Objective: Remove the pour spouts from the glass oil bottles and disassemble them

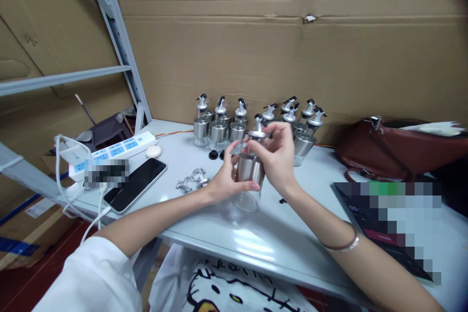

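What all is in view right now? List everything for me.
table: one, pale grey, under everything
standing bottles: about eight, glass and steel, back of table
held bottle: one, glass and steel, between both hands
loose spout parts: a few, silver, left of the hands
phone: one, black, table's left edge
power strip: one, white and blue, behind the phone
bag: one, brown, right rear
cardboard: several sheets, brown, behind table
left hand: one, bare, gripping held bottle's sleeve
right hand: one, bare, at its spout

Steel-sleeved glass bottle (pixel 250 169), nearly upright (spout fitted).
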Demonstrator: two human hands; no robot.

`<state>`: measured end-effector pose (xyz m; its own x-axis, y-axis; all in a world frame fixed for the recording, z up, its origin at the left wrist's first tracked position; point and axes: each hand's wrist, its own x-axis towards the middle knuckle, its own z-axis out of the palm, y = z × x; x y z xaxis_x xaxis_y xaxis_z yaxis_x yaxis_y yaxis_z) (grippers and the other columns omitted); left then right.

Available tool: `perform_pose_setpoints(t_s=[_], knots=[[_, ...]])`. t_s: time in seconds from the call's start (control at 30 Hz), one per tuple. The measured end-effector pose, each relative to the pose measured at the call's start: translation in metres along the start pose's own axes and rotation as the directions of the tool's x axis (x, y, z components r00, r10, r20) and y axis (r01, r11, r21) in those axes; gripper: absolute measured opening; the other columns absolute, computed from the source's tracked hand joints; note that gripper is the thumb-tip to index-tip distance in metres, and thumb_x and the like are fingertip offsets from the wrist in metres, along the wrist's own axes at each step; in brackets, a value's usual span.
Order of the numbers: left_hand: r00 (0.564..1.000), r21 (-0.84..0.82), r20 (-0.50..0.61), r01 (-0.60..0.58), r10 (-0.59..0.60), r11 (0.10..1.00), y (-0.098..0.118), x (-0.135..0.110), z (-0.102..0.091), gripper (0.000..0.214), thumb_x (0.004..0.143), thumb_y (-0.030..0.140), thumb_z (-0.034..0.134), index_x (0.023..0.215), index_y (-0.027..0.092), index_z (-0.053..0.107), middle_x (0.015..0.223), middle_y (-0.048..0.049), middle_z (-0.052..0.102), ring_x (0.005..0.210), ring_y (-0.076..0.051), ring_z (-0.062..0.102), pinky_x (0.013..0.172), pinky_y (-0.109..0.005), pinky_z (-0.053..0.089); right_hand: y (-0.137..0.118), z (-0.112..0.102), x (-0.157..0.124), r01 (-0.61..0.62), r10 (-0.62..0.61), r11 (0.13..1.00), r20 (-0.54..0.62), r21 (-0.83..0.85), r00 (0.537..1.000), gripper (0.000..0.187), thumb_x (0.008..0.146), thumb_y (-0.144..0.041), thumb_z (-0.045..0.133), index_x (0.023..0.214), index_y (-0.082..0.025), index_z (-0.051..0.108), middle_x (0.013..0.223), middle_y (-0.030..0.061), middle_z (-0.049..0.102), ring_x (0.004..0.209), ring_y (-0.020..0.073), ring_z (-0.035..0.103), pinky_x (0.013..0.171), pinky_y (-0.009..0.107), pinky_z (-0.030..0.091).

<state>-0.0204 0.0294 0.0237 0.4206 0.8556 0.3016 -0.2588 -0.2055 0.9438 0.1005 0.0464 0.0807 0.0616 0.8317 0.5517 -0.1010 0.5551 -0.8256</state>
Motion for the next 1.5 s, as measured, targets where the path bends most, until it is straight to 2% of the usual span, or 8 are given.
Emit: perform_pose_setpoints(t_s=[0.13,0.3,0.5,0.63,0.8,1.03,1.2,1.5], knots=[[0.991,0.111,-0.02,0.136,-0.134,0.985,0.007,-0.001,0.004,0.075,0.066,0.052,0.074,0.12,0.013,0.039,0.119,-0.0167,0.054,0.109,-0.031,0.055,0.094,-0.043,0.044,-0.019,-0.018,0.021,0.065,-0.063,0.989,0.018,-0.136,0.998,0.04,0.067,-0.033,0.072,0.094,-0.026,0.043,0.103,0.0028,0.055,0.09,0.0202,0.065,0.076,0.036,0.056],[0.992,0.265,-0.104,0.101,-0.076,0.959,0.006,-0.003,0.003,0.069,0.075,0.045,0.068,0.124,0.016,0.03,0.124,-0.016,0.051,0.115,-0.029,0.051,0.099,-0.045,0.04,-0.034,-0.03,0.028,0.04,0.111,0.853,0.257,-0.52,0.96,0.035,0.065,-0.044,0.075,0.081,-0.017,0.059,0.083,0.0061,0.066,0.076,0.0225,0.065,0.067,0.036,0.053],[0.989,0.274,-0.145,0.054,-0.014,0.96,0.0,-0.003,0.003,0.06,0.087,0.038,0.053,0.132,0.023,0.015,0.146,-0.0164,0.024,0.137,-0.027,0.028,0.109,-0.047,0.028,-0.036,-0.043,0.041,0.048,0.034,0.883,0.165,-0.467,0.986,0.025,0.07,-0.036,0.07,0.085,-0.018,0.062,0.083,0.0064,0.07,0.079,0.0238,0.068,0.076,0.04,0.054],[0.988,0.338,-0.153,0.086,-0.036,0.937,-0.008,-0.005,0.005,0.035,0.088,0.035,0.049,0.114,0.021,0.03,0.131,-0.0138,0.034,0.125,-0.024,0.04,0.101,-0.042,0.038,-0.022,-0.054,0.052,0.09,-0.05,0.787,0.082,-0.61,0.995,0.017,0.071,-0.026,0.066,0.085,-0.018,0.061,0.087,0.0076,0.071,0.083,0.026,0.068,0.078,0.041,0.052],[0.996,0.398,-0.048,0.091,-0.078,0.913,-0.016,-0.007,0.007,0.024,0.087,0.033,0.049,0.103,0.021,0.037,0.116,-0.0097,0.039,0.114,-0.021,0.045,0.095,-0.038,0.042,0.006,-0.059,0.062,0.072,-0.04,0.726,0.063,-0.684,0.997,0.013,0.071,-0.027,0.065,0.078,-0.018,0.059,0.084,0.0092,0.071,0.08,0.0264,0.067,0.074,0.04,0.052],[0.97,0.334,0.072,0.195,-0.231,0.922,-0.016,-0.007,0.008,0.013,0.084,0.02,0.053,0.097,0.017,0.049,0.108,-0.0086,0.058,0.104,-0.02,0.055,0.099,-0.039,0.038,0.039,-0.051,0.075,0.08,-0.01,0.712,0.103,-0.698,0.995,0.014,0.07,-0.022,0.062,0.082,-0.019,0.058,0.083,0.0091,0.07,0.082,0.0274,0.067,0.076,0.041,0.051],[0.962,0.164,0.026,0.265,-0.273,0.95,-0.017,-0.003,0.008,0.006,0.085,0.017,0.051,0.091,0.016,0.049,0.098,-0.008,0.063,0.094,-0.016,0.059,0.093,-0.033,0.041,0.06,-0.052,0.079,0.029,0.015,0.705,0.056,-0.708,0.998,0.018,0.069,-0.022,0.06,0.086,-0.019,0.055,0.091,0.0106,0.07,0.088,0.0281,0.066,0.083,0.044,0.05],[0.959,0.204,0.024,0.273,-0.284,0.94,-0.018,-0.002,0.007,0.01,0.083,0.02,0.057,0.089,0.015,0.051,0.094,-0.0069,0.064,0.09,-0.015,0.06,0.091,-0.032,0.043,0.085,-0.06,0.084,-0.011,0.007,0.691,-0.008,-0.723,1.0,0.031,0.075,-0.022,0.052,0.105,-0.016,0.052,0.097,0.0133,0.068,0.094,0.0287,0.063,0.092,0.047,0.045]])
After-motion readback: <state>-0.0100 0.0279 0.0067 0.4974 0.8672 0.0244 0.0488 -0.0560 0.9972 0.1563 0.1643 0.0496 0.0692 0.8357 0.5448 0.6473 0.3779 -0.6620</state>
